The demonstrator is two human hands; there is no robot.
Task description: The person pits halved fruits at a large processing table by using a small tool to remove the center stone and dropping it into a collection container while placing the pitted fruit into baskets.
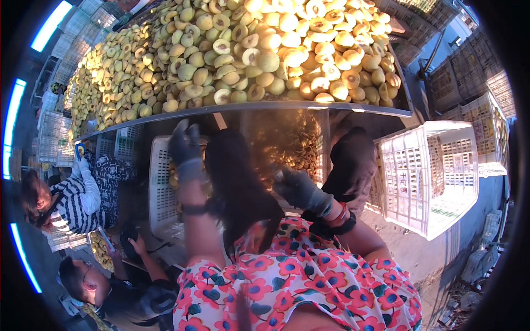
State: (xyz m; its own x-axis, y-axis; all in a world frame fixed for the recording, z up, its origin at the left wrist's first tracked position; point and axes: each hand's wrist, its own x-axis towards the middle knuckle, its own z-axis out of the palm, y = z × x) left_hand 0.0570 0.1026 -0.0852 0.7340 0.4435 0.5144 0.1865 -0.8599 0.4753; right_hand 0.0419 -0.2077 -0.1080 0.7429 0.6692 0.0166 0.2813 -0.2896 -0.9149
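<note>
My left hand (185,146), in a dark grey glove, is raised just below the table's front edge, beside a white crate. Its fingers point up and look apart, with nothing visible in them. My right hand (298,190), in a matching glove, is over the crate between my knees. Its fingers are curled together, and a small pale spot shows at their tips; I cannot make out what they hold. Halved yellow-green fruits (243,60), apparently apricots, are heaped on the metal-edged table (254,106) in front. Below it, a crate (323,146) contains small brownish-yellow pieces.
The white perforated crate (160,187) stands by my left leg. Another white crate (450,182) lies tilted at my right, with stacked crates (469,71) beyond. Two people are at left: one in a striped top (77,198), another in dark clothing (138,300).
</note>
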